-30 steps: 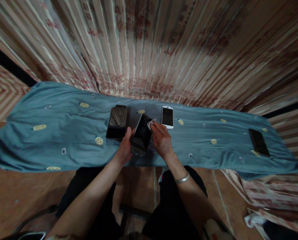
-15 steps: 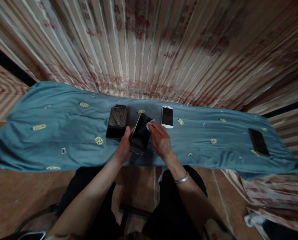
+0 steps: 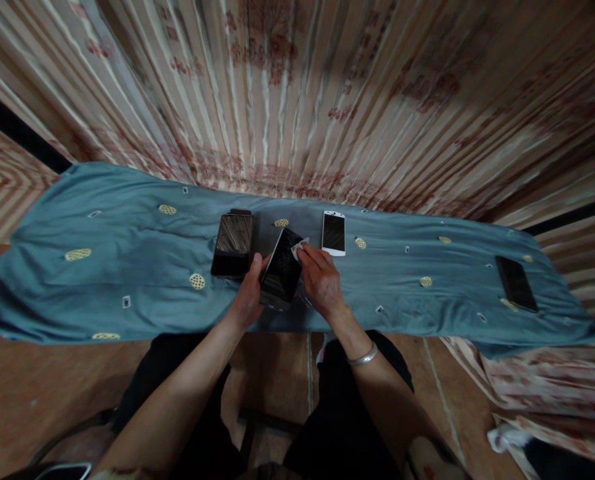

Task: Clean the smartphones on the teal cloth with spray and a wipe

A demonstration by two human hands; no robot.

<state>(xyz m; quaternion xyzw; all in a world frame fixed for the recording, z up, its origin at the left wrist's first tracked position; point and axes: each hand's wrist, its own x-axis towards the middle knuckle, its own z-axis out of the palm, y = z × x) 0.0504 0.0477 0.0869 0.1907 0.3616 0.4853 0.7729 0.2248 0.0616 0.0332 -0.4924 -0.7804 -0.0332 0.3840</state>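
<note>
step in hand, judging by the pose: wiping a screen. grips the dark phone (image 3: 280,270) in the left hand (image 3: 247,293), clasping along the edge away from the white phone (image 3: 334,233). pinches a white wipe (image 3: 300,247) in the right hand (image 3: 322,277), apparently touching the screen at the corner nearest the white phone. holds the dark phone tilted, left of the white phone and nearer the body; can't tell whether clear of the blue cloth (image 3: 387,273) or resting on it.

for the next move, probably need a steady left hold, light pressure and a stroke away from the white phone, across the rest of the screen.

also note an apparent phone stack (image 3: 233,243) farther left of the white phone, and a black phone (image 3: 516,283) well to the right of the white phone.

versus half a second ago: hardly any change. keeps both grips, keeps the wipe at the same corner, shifts the dark phone very slightly at most. can't make out any clear travel of the wipe.
</note>
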